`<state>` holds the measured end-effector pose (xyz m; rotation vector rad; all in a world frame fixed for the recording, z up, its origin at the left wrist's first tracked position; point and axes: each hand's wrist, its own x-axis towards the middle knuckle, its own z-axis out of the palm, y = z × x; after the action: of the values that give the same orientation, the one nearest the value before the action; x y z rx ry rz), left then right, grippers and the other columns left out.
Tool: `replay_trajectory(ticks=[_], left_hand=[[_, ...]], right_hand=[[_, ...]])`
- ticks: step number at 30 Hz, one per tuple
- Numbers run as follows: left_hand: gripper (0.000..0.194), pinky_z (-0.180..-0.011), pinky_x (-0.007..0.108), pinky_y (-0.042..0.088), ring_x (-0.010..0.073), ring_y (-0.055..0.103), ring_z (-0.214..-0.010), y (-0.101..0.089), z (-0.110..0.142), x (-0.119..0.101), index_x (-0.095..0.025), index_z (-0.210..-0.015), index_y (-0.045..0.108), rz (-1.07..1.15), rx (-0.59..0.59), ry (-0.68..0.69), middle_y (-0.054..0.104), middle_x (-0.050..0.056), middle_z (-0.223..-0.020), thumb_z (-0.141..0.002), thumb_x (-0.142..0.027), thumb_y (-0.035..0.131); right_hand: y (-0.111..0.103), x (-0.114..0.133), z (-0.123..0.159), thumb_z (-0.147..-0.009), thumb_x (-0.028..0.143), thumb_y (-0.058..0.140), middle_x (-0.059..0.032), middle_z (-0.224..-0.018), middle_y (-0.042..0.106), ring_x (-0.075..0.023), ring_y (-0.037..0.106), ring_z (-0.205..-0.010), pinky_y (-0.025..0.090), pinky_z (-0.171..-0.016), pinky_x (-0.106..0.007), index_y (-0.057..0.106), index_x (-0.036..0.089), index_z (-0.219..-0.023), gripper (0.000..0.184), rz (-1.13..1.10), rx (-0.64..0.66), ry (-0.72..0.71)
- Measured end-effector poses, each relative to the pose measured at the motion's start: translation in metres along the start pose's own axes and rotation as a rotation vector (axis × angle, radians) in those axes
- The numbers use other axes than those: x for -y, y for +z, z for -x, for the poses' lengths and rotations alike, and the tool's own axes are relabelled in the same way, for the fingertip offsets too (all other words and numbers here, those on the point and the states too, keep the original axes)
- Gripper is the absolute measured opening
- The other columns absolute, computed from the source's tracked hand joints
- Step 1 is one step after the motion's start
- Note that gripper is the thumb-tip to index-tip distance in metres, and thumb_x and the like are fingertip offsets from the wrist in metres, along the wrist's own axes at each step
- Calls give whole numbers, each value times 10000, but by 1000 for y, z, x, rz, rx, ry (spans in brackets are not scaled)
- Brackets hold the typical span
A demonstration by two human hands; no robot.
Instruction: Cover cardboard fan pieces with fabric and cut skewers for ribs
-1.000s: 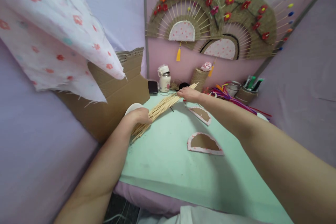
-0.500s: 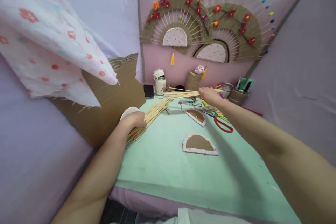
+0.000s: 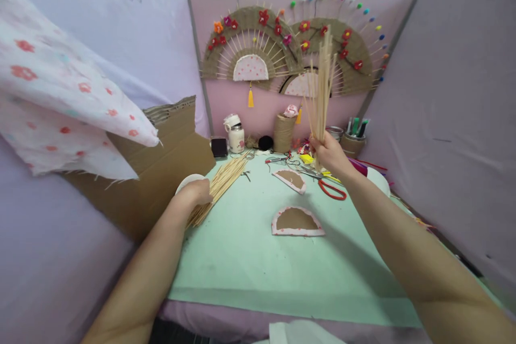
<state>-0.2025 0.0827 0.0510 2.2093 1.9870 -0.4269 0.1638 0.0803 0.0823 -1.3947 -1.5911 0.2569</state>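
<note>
- Raised sticks point(image 3: 323, 80): a loose, thin bundle is held nearly upright, right of centre, its upper ends splayed in front of the wall fan point(image 3: 360, 48).
- Right hand point(image 3: 328, 153): the fingers are wrapped around this bundle near its lower end.
- Lying sticks point(image 3: 226, 177): a fuller sheaf is laid slantwise on the table point(image 3: 242, 269), left of centre.
- Left hand point(image 3: 196, 192): it is placed over the sheaf's near end; the fingertips are hidden, so whether they are pressed together cannot be told.
- Handling: the raised bundle is probably best gripped snugly nearer its middle, since its free ends may splay or slip; the sheaf is best steadied lightly, lest it be scattered.
- Surroundings: two half-moon pieces point(image 3: 297, 219) are set at centre; red-handled scissors point(image 3: 334, 195) are seen below the right hand, where the raised sticks could be snagged.
</note>
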Motion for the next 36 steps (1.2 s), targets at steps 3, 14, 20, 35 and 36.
replay_trajectory(ticks=[3, 14, 20, 35, 36], left_hand=[[476, -733, 330, 475, 320, 642, -967, -8, 1, -7, -126, -1073, 622, 14, -44, -14, 666, 204, -1108, -707, -427, 590], [658, -885, 337, 463, 258, 563, -1146, -36, -4, -133, -160, -1320, 445, 1101, -349, 582, 561, 164, -1297, -781, -501, 609], [521, -741, 275, 495, 210, 612, -968, -37, -27, -171, -148, -1204, 532, 1364, -281, 806, 628, 133, -1164, -761, -387, 667], [381, -590, 248, 459, 138, 568, -640, 19, -46, -168, -137, -991, 678, 1277, -271, 704, 662, 66, -835, -801, -448, 566], [362, -693, 272, 479, 164, 600, -733, 21, -46, -170, -136, -950, 687, 1275, -325, 711, 670, 77, -859, -819, -439, 537]], right_hand=[[-7, 10, 20, -846, 318, 466, 22, -667, 495, -136, 464, -619, 380, -626, -273, 469, 212, -786, 122, -233, -40, 33], [33, 14, 36, -788, 477, 574, 40, -659, 504, -116, 473, -625, 399, -641, -260, 499, 201, -800, 286, -687, 188, 43], [78, 7, 32, -778, 312, 524, 19, -668, 540, -132, 514, -649, 420, -644, -268, 533, 186, -772, 127, -713, 342, 48], [109, -24, 58, -737, 117, 440, -24, -842, 654, -167, 591, -819, 456, -746, -268, 586, 175, -1012, 317, -399, 491, -9], [111, -25, 58, -733, 110, 447, -28, -865, 653, -170, 586, -836, 452, -755, -270, 579, 177, -1028, 330, -367, 485, -10]])
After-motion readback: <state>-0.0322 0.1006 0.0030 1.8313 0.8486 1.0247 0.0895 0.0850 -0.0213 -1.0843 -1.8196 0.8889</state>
